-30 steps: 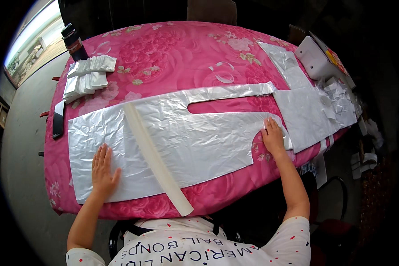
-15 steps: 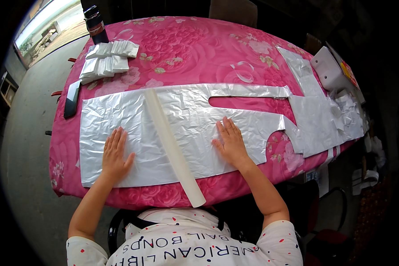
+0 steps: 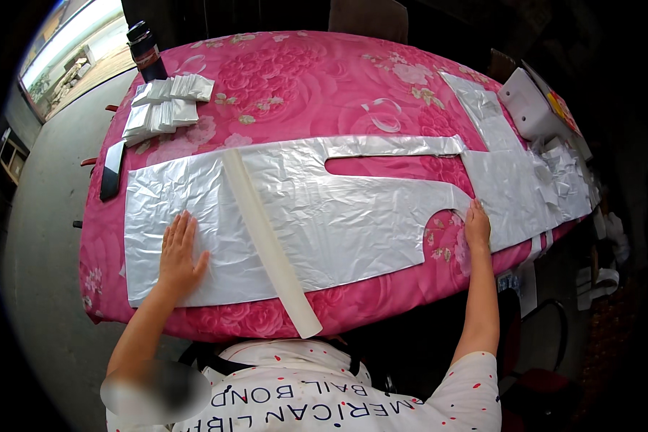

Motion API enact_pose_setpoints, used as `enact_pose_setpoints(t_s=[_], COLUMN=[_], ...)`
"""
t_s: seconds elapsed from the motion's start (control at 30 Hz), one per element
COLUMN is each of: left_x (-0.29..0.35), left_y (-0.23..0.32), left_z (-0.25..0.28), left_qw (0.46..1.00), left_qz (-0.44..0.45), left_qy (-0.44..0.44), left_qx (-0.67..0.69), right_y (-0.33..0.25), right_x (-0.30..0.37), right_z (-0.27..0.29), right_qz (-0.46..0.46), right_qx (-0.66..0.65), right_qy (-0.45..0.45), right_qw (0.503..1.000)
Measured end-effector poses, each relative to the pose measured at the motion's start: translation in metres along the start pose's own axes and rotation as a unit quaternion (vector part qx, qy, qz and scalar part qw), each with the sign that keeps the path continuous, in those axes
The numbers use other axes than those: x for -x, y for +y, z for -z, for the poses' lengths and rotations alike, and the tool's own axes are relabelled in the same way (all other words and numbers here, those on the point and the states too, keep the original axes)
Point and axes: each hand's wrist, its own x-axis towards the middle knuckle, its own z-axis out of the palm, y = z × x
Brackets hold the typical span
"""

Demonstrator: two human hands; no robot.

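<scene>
A thin, shiny white plastic sheet (image 3: pixel 302 187) lies flat and slightly creased, with a long slot and a curved cut-out toward its right end. My left hand (image 3: pixel 180 255) rests palm down on its left part, fingers stretched out. Over at the right end, my right hand (image 3: pixel 477 225) has its fingers closed around the tip of the narrow strip beside the curved cut-out. Slanting across the sheet between my hands is a long pale tube (image 3: pixel 266 234), whose near end reaches past the table's front edge.
A pink floral cloth (image 3: pixel 281 86) covers the table. Stacks of small white folded packets (image 3: pixel 162 111), a dark bottle (image 3: pixel 146 54) and a phone (image 3: pixel 112 171) stand or lie at the left. More plastic sheets (image 3: pixel 507 191) and a white box (image 3: pixel 529 108) are at the right.
My right hand has left the middle of the sheet, moved right and closed on the strip at its end. My left hand stays flat on the sheet.
</scene>
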Motion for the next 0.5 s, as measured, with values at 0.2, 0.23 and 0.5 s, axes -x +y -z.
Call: enact_pose_setpoints(t_s=[0.2,0.23,0.5], left_x=[-0.01,-0.014,-0.051], left_y=[0.057,0.072,0.158], left_z=[0.003,-0.002,-0.016], left_qw=[0.974,0.951,0.946], left_qz=[-0.089,-0.102,-0.221], left_qy=[-0.001,-0.006,-0.085], left_qx=[0.209,0.291,0.221], right_y=[-0.018,-0.026,-0.143], right_x=[0.007,0.007,0.025], right_z=[0.001,0.008,0.065], right_qz=[-0.025,-0.01,-0.019], right_qx=[-0.02,-0.005,-0.125], right_qy=[0.081,0.094,0.045], right_qw=[0.996,0.995,0.991])
